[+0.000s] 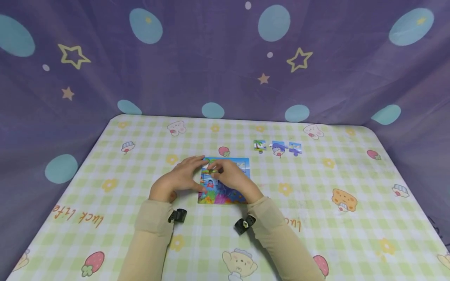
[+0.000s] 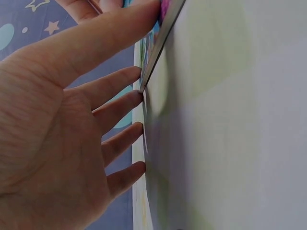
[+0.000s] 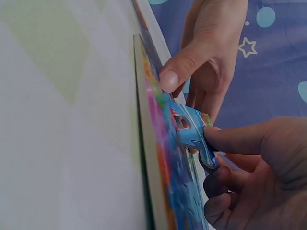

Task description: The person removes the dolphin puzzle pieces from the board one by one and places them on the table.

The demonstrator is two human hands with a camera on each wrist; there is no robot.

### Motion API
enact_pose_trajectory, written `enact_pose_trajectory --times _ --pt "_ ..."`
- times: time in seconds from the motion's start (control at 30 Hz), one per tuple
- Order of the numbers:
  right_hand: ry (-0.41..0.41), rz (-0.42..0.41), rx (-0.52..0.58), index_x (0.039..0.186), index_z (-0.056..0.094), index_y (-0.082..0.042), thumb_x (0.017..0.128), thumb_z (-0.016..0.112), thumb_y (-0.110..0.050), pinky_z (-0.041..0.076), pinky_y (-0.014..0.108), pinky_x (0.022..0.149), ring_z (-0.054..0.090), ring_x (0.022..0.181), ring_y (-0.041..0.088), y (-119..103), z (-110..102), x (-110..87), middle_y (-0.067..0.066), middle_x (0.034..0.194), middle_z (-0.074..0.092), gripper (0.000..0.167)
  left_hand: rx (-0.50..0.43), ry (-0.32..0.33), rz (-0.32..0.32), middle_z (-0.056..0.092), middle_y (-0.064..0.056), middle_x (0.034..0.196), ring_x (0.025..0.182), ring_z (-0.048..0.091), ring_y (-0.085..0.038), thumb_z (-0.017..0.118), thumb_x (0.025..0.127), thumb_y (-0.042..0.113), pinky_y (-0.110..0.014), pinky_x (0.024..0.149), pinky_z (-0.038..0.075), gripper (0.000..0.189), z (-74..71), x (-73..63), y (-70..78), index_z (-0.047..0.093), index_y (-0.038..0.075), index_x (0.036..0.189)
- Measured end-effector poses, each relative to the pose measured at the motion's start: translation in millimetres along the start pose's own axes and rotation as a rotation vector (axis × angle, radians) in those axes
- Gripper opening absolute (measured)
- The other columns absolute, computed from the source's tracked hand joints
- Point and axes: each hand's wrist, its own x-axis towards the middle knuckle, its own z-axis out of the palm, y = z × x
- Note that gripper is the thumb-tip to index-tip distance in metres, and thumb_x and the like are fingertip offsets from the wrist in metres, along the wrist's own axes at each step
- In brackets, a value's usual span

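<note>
A colourful sea-scene jigsaw board (image 1: 225, 199) lies flat on the table. My right hand (image 1: 233, 174) is over its left half and pinches a blue puzzle piece (image 3: 191, 128) between thumb and fingers. In the right wrist view that piece is tilted up from the board, one side close to the surface. My left hand (image 1: 180, 178) spreads along the board's left side, with the thumb (image 3: 173, 79) resting on the lower left part of the picture. Its other fingers (image 2: 117, 112) are extended, tips at the board's edge and the tabletop. Part of the picture is hidden beneath the right hand.
Behind the board to the right, three loose pieces lie in a row: one with a palm tree (image 1: 259, 144), one with a dolphin (image 1: 278, 146), and a blue-and-white one (image 1: 295, 148). A green checked cloth (image 1: 133, 218) covers the table; a purple curtain (image 1: 211, 62) hangs behind.
</note>
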Motion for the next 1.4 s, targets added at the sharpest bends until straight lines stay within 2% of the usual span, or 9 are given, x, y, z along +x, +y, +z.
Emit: enact_pose_trajectory --times 0.23,0.43,0.7,1.07,1.3,1.4 --pt "0.031 -0.008 0.012 0.116 0.071 -0.008 0.095 0.067 -0.012 0.055 0.036 0.081 0.064 0.096 0.023 4 -9 -2.6 0.008 0.105 0.067 0.022 0.002 0.005 -0.014 0.024 -0.015 0.161 0.147 0.016 -0.04 0.089 0.073 0.033 -0.064 0.116 0.015 0.097 1.9 -0.7 -0.6 0.038 0.005 0.152" --pt "0.06 -0.014 0.072 0.118 0.07 -0.004 0.094 0.069 -0.012 0.055 0.033 0.074 0.064 0.088 0.022 8 -22 -5.2 0.009 0.099 0.068 0.025 0.015 0.008 -0.005 0.025 -0.016 0.161 0.147 0.017 -0.04 0.089 0.073 0.032 -0.063 0.116 0.016 0.097 1.4 1.1 -0.5 0.039 0.005 0.152" --pt "0.093 -0.034 0.065 0.117 0.07 -0.004 0.094 0.069 -0.014 0.055 0.034 0.074 0.064 0.087 0.023 14 -37 -7.7 0.011 0.098 0.069 0.025 0.022 0.005 -0.018 0.025 -0.015 0.161 0.147 0.017 -0.04 0.089 0.073 0.033 -0.062 0.116 0.015 0.098 1.2 0.6 -1.2 0.038 0.006 0.152" --pt "0.166 0.049 0.122 0.117 0.069 0.0 0.094 0.069 -0.016 0.051 0.032 0.071 0.063 0.081 0.023 30 -56 -10.8 0.011 0.09 0.07 0.027 0.005 0.0 -0.022 0.023 -0.014 0.162 0.148 0.014 -0.04 0.088 0.073 0.031 -0.061 0.117 0.013 0.097 2.1 1.1 -0.1 0.038 0.007 0.152" --pt "0.236 0.107 0.108 0.117 0.068 -0.001 0.094 0.07 -0.02 0.053 0.042 0.083 0.065 0.089 0.029 39 -69 -15.6 0.015 0.095 0.07 0.03 0.003 0.002 -0.017 0.023 -0.014 0.162 0.148 0.014 -0.039 0.089 0.073 0.031 -0.06 0.117 0.013 0.097 2.2 1.3 -0.1 0.038 0.007 0.152" --pt "0.254 0.132 0.109 0.115 0.069 -0.002 0.094 0.07 -0.022 0.053 0.043 0.084 0.066 0.088 0.029 43 -72 -16.9 0.015 0.095 0.07 0.029 0.001 0.001 -0.023 0.022 -0.014 0.162 0.148 0.014 -0.039 0.089 0.073 0.031 -0.06 0.117 0.013 0.098 2.1 0.8 -0.1 0.038 0.007 0.153"
